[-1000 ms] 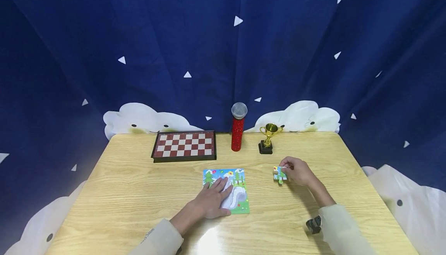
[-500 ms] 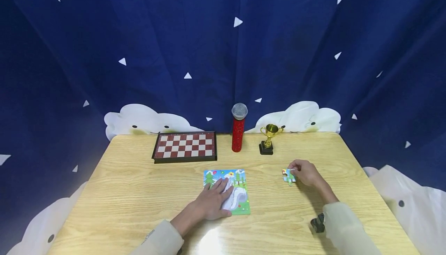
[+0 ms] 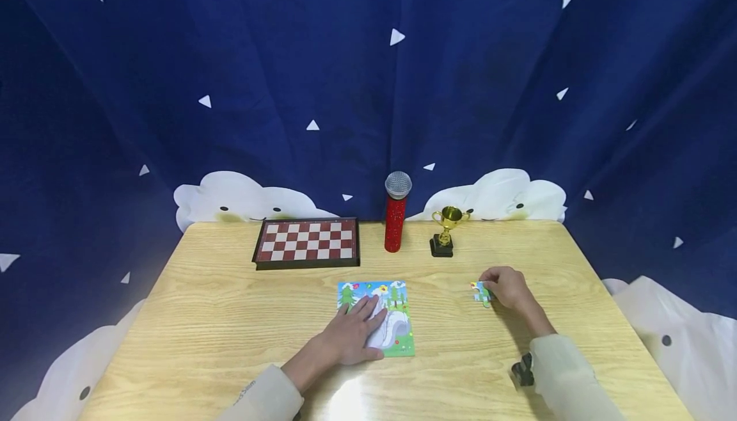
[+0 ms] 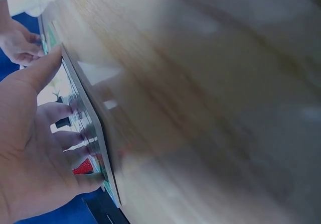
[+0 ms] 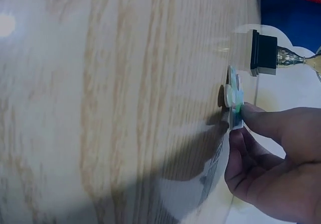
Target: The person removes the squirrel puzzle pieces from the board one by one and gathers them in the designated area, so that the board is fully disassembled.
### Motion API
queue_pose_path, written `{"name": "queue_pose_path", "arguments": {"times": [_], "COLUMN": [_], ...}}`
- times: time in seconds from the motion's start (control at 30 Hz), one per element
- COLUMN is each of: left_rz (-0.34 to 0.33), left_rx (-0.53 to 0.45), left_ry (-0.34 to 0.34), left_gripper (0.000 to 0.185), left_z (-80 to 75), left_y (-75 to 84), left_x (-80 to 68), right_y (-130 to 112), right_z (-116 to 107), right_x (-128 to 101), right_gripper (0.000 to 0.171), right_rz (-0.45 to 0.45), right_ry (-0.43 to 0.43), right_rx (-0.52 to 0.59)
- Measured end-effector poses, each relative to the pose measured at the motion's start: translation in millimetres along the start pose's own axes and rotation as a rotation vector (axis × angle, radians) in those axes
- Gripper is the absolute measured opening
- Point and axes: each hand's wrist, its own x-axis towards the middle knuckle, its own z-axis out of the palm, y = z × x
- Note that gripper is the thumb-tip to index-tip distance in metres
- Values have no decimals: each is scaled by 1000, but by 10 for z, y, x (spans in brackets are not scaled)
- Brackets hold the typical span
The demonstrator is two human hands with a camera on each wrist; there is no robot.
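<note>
My left hand (image 3: 350,338) lies with fingers spread and straight on a square jigsaw puzzle (image 3: 397,342), whose picture has trees, flowers and a grey animal shape partly hidden under the palm. From the left wrist view, the thumb and fingertips rest across the puzzle board (image 4: 85,101) near its edge. To the right, my right hand (image 3: 508,286) pinches a small jigsaw piece (image 3: 480,293) printed in blue and green. Thumb and fingers grip one end of that piece (image 5: 232,91) in the right wrist view, close over the tabletop.
Behind the puzzle lies a red and white chessboard (image 3: 305,240). A red glittery microphone (image 3: 394,222) stands upright beside it, and a gold trophy cup (image 3: 444,232) on a black base stands further right. A blue curtain (image 3: 357,75) hangs past the wooden table's (image 3: 230,318) back edge.
The right hand has moved right, away from the puzzle, with the jigsaw piece pinched in it. My left hand has stayed flat on the puzzle.
</note>
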Motion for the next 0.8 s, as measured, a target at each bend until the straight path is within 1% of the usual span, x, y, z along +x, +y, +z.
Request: {"name": "queue_pose_path", "arguments": {"times": [0.2, 0.33, 0.47, 0.63, 0.8], "left_rz": [13, 27, 33, 15, -8], "left_rx": [-45, -62, -74, -74, -76], "left_ry": [15, 34, 57, 67, 68], "left_gripper": [77, 77, 75, 71, 72], "left_z": [10, 20, 13, -1, 13], "left_y": [-12, -29, -57, -100, -143], "left_x": [-12, -17, -38, -84, -130], "right_y": [-40, -165, -410, -780, -1079], "right_z": [-11, 41, 140, 286, 471], "right_x": [-14, 6, 47, 82, 116], "right_gripper": [13, 13, 12, 14, 10], "right_rz": [-17, -38, -85, -136, -204], "right_ry": [2, 0, 9, 2, -2], "right_rx": [11, 58, 92, 140, 184]}}
